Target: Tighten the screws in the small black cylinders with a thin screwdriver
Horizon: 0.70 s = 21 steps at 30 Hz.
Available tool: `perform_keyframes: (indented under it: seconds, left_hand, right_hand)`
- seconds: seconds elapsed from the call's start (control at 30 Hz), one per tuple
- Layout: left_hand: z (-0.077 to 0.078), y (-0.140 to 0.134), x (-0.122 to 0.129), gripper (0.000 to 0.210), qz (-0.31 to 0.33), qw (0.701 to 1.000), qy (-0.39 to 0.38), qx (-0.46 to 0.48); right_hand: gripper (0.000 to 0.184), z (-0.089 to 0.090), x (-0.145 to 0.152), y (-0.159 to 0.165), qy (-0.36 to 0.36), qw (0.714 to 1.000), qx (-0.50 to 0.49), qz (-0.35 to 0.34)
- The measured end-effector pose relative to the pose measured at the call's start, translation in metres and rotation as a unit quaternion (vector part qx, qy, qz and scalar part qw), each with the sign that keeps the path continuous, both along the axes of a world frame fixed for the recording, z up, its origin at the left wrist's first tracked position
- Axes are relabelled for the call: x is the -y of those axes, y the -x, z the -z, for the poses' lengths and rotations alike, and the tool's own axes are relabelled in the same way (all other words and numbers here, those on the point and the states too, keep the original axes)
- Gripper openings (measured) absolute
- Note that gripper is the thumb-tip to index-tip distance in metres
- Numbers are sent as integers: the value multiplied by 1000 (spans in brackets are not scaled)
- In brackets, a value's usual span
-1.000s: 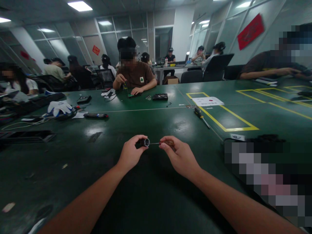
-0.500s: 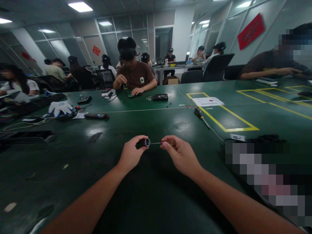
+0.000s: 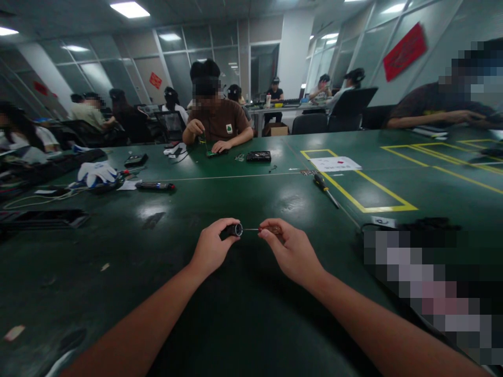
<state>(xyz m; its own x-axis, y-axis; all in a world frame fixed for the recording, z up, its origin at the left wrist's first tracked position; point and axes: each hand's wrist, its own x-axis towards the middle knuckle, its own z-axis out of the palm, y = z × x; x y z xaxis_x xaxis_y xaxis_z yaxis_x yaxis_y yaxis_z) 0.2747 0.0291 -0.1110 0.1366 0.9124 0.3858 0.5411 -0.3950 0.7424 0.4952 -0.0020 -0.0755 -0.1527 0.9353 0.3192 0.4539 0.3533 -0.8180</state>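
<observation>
My left hand (image 3: 212,243) is closed around a short black cylindrical part (image 3: 236,229), whose silvery round open end faces right. Opposite it, my right hand (image 3: 290,246) grips a small screwdriver (image 3: 274,229) by its amber-brown handle with a red collar. The thin shaft points left, and its tip is at the rim of the cylinder; whether it goes inside or only touches, I cannot tell. Both hands are close together above the green table (image 3: 251,201), and my fingers cover most of the cylinder and the handle.
A black-and-yellow screwdriver (image 3: 326,189) lies ahead right, near a paper sheet (image 3: 335,164) and yellow tape. Left are a dark pen-shaped tool (image 3: 156,187), white-blue gloves (image 3: 96,174) and a black frame (image 3: 43,219). Across the table a person (image 3: 220,118) handles a green circuit board (image 3: 214,152).
Both hands stay in nearly the same place. The screwdriver's handle looks slightly turned in my right hand, and the cylinder's open end has shifted a little.
</observation>
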Motion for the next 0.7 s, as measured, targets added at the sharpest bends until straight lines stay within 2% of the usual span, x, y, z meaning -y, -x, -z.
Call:
perform_keyframes:
  seconds: [0.37, 0.7]
  left_hand:
    - [1, 2, -2, 36, 0, 1000, -6, -5]
    - [-3, -1, 0, 35, -2, 1000, -9, -16]
  right_hand:
    - [16, 6, -4, -1, 50, 997, -63, -19]
    - [16, 5, -2, -2, 11, 999, -46, 7]
